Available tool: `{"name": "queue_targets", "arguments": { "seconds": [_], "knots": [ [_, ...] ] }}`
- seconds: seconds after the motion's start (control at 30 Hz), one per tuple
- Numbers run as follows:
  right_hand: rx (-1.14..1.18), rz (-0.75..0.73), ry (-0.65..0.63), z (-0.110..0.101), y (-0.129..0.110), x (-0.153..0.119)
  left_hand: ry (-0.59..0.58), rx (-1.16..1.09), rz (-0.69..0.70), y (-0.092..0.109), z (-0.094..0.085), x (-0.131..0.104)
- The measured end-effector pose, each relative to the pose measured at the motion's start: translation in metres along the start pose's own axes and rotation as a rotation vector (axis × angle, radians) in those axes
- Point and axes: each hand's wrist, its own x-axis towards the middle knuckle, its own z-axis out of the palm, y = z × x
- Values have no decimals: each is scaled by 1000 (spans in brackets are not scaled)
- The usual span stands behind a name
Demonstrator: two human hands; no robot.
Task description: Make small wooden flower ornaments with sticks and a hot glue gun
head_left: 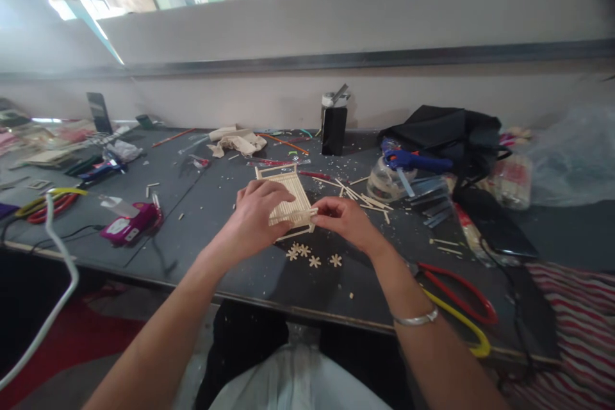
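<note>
A small frame built of pale wooden sticks (298, 189), with a slatted top, is in front of me on the dark table. My left hand (257, 214) grips it from the left, thumb at the near edge and fingers over the slats. At its near right corner, my right hand (342, 218) pinches a small pale wooden piece (313, 211) between thumb and fingers. The piece's exact shape is too small to tell. Several star-shaped wooden pieces (314, 261) lie on the table just below the hands.
Loose sticks (365, 197) are scattered to the right, near a blue glue gun (418, 160) on a clear jar. Red-and-yellow-handled pliers (456, 295) lie by my right forearm. A dark phone (334, 131) stands at the back, and a purple device (129, 224) sits left.
</note>
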Motion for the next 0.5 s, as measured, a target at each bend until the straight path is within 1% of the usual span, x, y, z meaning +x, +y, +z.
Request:
{"name": "queue_targets", "arguments": {
  "seconds": [0.1, 0.23, 0.37, 0.5],
  "knots": [
    [0, 6, -4, 0, 0, 0, 109, -46, -30, -11, 2, -20],
    [-12, 10, -6, 0, 1, 0, 232, -102, -27, -21, 15, -38],
    [-18, 11, -8, 0, 2, 0, 350, -156, -35, -23, 25, -39],
    [-14, 11, -14, 0, 3, -1, 371, -257, -39, -21, 26, -36]
  ]
}}
